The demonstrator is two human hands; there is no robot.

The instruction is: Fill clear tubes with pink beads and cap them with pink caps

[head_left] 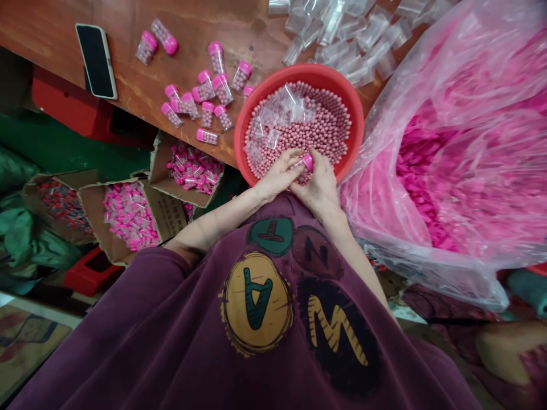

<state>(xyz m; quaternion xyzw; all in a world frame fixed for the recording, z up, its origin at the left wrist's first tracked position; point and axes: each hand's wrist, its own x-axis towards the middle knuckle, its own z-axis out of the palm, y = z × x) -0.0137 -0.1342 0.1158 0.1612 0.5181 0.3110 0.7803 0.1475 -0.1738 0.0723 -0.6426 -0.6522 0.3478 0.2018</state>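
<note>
Over the near rim of a red basin (pixel 358 122), my two hands meet around a small clear bottle with a pink cap (pixel 307 162). My left hand (pixel 280 173) has its fingers closed on the bottle's body, which is mostly hidden. The fingers of my right hand (pixel 319 185) press at the pink cap from the other side. Inside the basin lie many small pink beads (pixel 329 122). Several clear empty containers (pixel 277 111) rest on top of the beads.
Filled pink-capped bottles (pixel 207 114) lie scattered left of the basin on the wooden table (pixel 256 37), with a phone (pixel 96 60) farther left. Clear containers (pixel 333 28) are heaped behind. A plastic bag of pink pieces (pixel 421 171) stands right. Below left are cardboard boxes (pixel 158 208) of bottles.
</note>
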